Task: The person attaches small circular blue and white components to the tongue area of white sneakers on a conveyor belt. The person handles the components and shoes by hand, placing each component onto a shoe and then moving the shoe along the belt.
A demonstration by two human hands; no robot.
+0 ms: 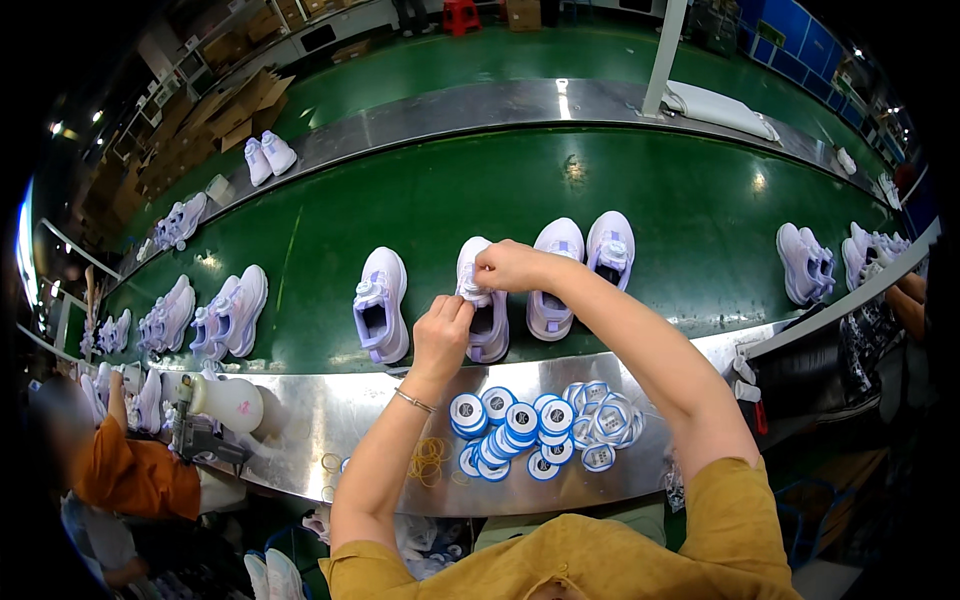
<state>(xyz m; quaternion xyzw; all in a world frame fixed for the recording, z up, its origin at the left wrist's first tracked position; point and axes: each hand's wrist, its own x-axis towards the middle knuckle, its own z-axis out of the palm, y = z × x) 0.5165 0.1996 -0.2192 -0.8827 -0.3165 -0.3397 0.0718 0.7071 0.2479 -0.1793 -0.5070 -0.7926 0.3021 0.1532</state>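
Observation:
A white and lavender sneaker (pixel 489 343) stands on the green belt in front of me, toe pointing away. My left hand (pixel 443 335) is closed in a pinch at the near left of its lacing. On the other side my right hand (pixel 515 268) pinches over the laces and tongue, its fingertips bent down. Whatever lies between the fingertips is too small and partly covered. To the left stands a matching sneaker (pixel 382 305), and a pair of sneakers (pixel 555 245) stands to the right, partly behind my right forearm.
Piles of round blue-rimmed tags (pixel 520 420) lie on the metal ledge (pixel 395 480), beside loose yellow rubber bands (pixel 428 462). A spray gun with a white bottle (pixel 235 403) is farther left. More sneakers (pixel 240 310) line the green belt (pixel 690 230). A co-worker's orange sleeve (pixel 140 470) shows left.

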